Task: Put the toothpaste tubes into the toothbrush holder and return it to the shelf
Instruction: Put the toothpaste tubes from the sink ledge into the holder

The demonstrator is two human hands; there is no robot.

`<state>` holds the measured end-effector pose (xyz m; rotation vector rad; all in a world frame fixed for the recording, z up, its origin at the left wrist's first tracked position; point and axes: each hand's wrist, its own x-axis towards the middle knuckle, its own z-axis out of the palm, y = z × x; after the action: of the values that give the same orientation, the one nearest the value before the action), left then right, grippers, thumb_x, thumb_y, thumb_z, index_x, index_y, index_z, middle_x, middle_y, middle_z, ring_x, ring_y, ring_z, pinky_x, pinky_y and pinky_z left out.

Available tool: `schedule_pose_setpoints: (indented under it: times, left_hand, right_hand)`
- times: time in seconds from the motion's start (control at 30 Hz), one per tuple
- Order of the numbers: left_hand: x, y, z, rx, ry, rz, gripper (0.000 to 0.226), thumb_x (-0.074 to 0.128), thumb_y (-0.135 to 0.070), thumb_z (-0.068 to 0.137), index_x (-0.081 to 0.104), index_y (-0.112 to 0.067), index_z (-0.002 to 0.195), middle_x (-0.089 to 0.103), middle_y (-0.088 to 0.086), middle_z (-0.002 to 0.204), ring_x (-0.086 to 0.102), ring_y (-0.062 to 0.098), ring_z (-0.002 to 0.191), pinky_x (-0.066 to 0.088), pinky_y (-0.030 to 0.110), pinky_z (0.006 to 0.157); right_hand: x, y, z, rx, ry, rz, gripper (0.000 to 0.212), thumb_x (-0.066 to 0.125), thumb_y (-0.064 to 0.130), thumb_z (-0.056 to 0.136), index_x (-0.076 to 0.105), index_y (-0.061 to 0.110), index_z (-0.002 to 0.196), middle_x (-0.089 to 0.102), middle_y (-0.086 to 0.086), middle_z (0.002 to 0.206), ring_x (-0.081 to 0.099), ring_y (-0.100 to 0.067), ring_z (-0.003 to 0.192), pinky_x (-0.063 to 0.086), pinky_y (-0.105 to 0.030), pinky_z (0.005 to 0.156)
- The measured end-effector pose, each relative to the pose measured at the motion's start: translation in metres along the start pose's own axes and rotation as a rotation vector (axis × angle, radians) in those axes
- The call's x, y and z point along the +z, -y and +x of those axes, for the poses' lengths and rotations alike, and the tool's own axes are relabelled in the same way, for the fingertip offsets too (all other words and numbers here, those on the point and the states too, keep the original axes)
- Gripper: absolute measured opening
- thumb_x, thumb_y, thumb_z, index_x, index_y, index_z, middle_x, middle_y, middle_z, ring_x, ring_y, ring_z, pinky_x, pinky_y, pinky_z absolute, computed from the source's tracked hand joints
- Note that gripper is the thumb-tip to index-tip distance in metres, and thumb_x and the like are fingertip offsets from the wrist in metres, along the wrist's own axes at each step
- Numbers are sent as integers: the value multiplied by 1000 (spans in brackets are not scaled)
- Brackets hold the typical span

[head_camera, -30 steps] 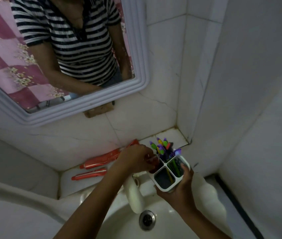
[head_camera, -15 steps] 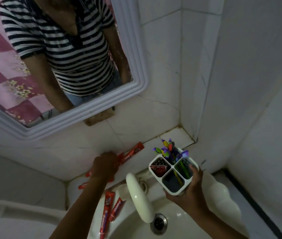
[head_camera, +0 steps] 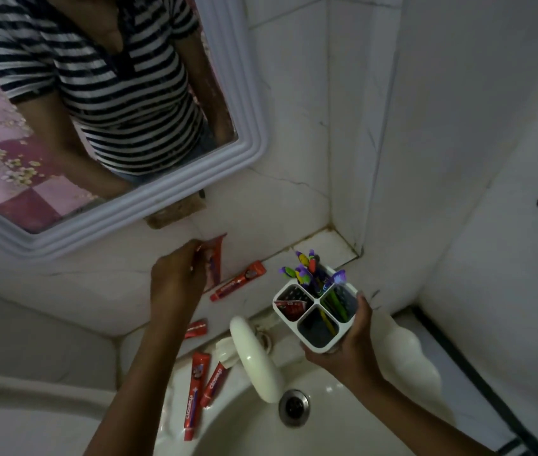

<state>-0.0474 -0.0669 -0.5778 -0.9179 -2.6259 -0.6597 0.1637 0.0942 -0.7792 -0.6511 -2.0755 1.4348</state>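
My right hand grips a white four-compartment toothbrush holder above the sink. Colourful toothbrushes stand in its far cell, and a red tube sits in the left cell. My left hand holds a red toothpaste tube upright just above the tiled shelf. Another red tube lies on the shelf between my hands. A short red tube peeks out beside my left forearm. Two more red tubes lie on the sink rim.
A white tap curves over the basin, with the drain below it. A white-framed mirror hangs on the tiled wall above the shelf. Walls close in the corner at the right.
My left hand left the holder, reached the shelf and lifted a red tube upright. The holder shifted right and slightly away. The view tilted down, showing tubes on the sink rim.
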Motion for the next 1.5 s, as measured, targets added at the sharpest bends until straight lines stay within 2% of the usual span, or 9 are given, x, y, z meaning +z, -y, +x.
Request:
schedule_pose_setpoints:
  times: [0.1, 0.2, 0.33, 0.5, 0.63, 0.87, 1.17, 1.33, 1.5]
  left_hand:
    - [-18, -45, -1, 35, -6, -330, 15, 63, -10, 92, 70, -14, 104, 76, 3, 90, 74, 15, 77, 60, 29, 69]
    - [-14, -88, -4, -37, 111, -624, 14, 65, -16, 91, 67, -24, 102, 75, -7, 86, 76, 7, 76, 60, 19, 63]
    - [17, -126, -16, -121, 307, -831, 14, 66, -19, 90, 68, -32, 94, 78, 4, 95, 77, 14, 81, 64, 39, 72]
    - [50, -131, -26, -154, 598, -647, 13, 66, -25, 90, 70, -19, 100, 75, 7, 105, 73, 20, 94, 61, 46, 85]
    - [37, -100, -12, -64, 777, -634, 23, 76, -33, 80, 72, -32, 102, 75, -7, 102, 71, 7, 95, 58, 22, 80]
    - [63, 3, 8, -344, 512, -241, 30, 68, -9, 85, 70, -11, 115, 69, 13, 120, 68, 28, 103, 54, 39, 93]
    - [129, 43, 8, 95, 695, 219, 52, 63, -28, 89, 50, -14, 137, 56, 10, 139, 51, 26, 129, 41, 34, 102]
    - [117, 25, 22, 23, 649, 15, 54, 76, -10, 73, 59, -7, 124, 67, 15, 113, 63, 31, 102, 48, 36, 87]
    - [63, -16, 27, -176, 394, -433, 35, 81, -12, 68, 62, -28, 94, 65, -12, 84, 68, 7, 69, 50, 16, 56]
  right_hand:
    - [-2, 8, 0, -16, 5, 20, 140, 93, 47, 55, 7, 11, 160, 36, -24, 156, 52, -33, 141, 57, -49, 107]
    - [-5, 17, 1, -57, -8, 35, 135, 93, 48, 57, 3, 40, 158, 37, -17, 156, 51, -24, 141, 53, -33, 111]
    - [-5, 17, 2, -73, 22, 1, 133, 91, 51, 61, 2, 31, 158, 37, -15, 156, 50, -22, 142, 48, -23, 113]
    - [-3, 13, 1, -83, -10, -44, 133, 89, 55, 60, 4, 30, 159, 34, -9, 151, 48, -19, 135, 35, 4, 103]
    - [-4, 12, 2, -78, -39, 2, 137, 90, 57, 58, -4, 50, 157, 28, 23, 148, 43, 5, 134, 38, 1, 104]
    - [3, -4, -1, -58, -20, 42, 146, 101, 38, 53, 1, 39, 160, 30, 5, 153, 54, -22, 137, 56, -23, 105]
    - [5, -11, 0, -6, 6, 53, 139, 101, 42, 56, 14, 11, 160, 36, -14, 154, 54, -25, 140, 62, -41, 100]
    - [5, -8, 1, 3, -8, 73, 139, 101, 41, 55, 11, 28, 159, 36, -14, 155, 55, -24, 140, 61, -43, 101]
    - [2, -6, 1, -56, -20, 30, 136, 99, 45, 58, 10, 26, 159, 35, -14, 153, 53, -18, 140, 60, -35, 102]
